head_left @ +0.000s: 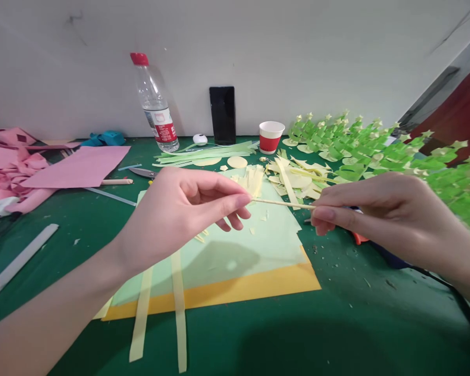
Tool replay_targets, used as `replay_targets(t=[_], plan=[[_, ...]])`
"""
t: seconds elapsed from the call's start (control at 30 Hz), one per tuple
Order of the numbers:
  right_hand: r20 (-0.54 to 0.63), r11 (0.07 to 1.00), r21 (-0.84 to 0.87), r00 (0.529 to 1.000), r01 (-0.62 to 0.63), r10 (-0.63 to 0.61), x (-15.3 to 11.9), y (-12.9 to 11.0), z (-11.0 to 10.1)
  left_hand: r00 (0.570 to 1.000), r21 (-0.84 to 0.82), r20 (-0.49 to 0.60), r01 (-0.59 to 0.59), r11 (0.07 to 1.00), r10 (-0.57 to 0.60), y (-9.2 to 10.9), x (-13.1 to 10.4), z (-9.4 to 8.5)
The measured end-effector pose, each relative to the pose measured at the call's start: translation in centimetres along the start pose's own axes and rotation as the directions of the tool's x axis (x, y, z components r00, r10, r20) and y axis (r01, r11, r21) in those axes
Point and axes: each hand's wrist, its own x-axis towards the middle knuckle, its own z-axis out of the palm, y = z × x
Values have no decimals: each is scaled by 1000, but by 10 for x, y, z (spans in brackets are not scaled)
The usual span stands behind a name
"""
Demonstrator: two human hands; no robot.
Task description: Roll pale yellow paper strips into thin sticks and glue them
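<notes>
Smooth, dark green tabletop [376,324] runs from the near side back to a plain pale wall [258,47]. Nearest, two flat, matte paper strips [179,313] poke out past the straight front edge of an orange sheet [258,286], which lies under a mint-green sheet [274,245] with a slightly ragged right edge. To the right of these sheets a speckled stretch of green leaves the hands room to move.

Over the mint-green sheet, the left hand [176,216] has its grip closed, thumb and forefinger pinching one end of a slim pale-yellow stick [282,203]; its other fingers curl loosely. The right hand [379,209] pinches the other end just as tightly. Narrow, nearly straight and almost level, the stick spans the gap between the fingertips; whether it is rolled paper, I cannot tell.

Behind lie crisp, curling yellow scraps [297,180] and, on the left, a smooth pink sheet [80,167]. Farther off stand a red-capped clear plastic bottle [156,104], a glossy black smartphone [222,116] and a red-and-white paper cup [271,140], with star-tipped green paper stems [360,151] massed at right.
</notes>
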Motion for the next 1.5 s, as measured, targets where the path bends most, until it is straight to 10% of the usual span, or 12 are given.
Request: replay_targets(t=[0.47, 0.73, 1.07, 1.23, 1.5], plan=[[-25, 1000, -9, 1000, -9, 8, -1, 1, 3, 999, 42, -27, -39, 998, 40, -1, -1, 2], [3, 918, -332, 974, 215, -227, -2, -3, -3, 999, 79, -23, -46, 996, 48, 2, -2, 3], [74, 533, -704, 795, 469, -602, 1, -2, 2, 998, 52, 62, 27, 998, -30, -2, 2, -2], [22, 483, -715, 708, 504, -706, 0, -7, 1, 955, -89, 236, 208, 974, -182, -4, 7, -8], [-13, 668, -639, 863, 382, -505, 5, 10, 29, 892, 74, 277, 351, 934, -357, -9, 19, -27]])
